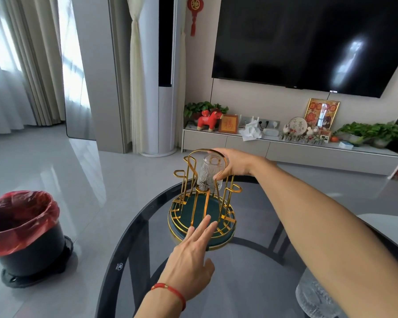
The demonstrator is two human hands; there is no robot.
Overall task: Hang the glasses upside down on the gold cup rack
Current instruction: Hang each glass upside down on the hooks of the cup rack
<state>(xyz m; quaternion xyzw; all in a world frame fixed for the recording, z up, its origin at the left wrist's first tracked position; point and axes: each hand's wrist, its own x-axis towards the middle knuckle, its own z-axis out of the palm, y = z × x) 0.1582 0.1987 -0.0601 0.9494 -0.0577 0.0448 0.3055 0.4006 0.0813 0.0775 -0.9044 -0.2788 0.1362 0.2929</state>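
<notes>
gold cup rack [202, 203] steadied by flat open left hand [193, 255]; right hand [233, 162] grips upturned glass [210, 174]

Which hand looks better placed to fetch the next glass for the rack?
Probably the left hand: it is open and empty, resting by the rack's green base. The right hand is wrapped around the upside-down glass on the gold rack. Another glass sits near the bottom right.

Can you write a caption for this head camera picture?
Right hand lowers an upside-down glass onto the gold rack.
</notes>
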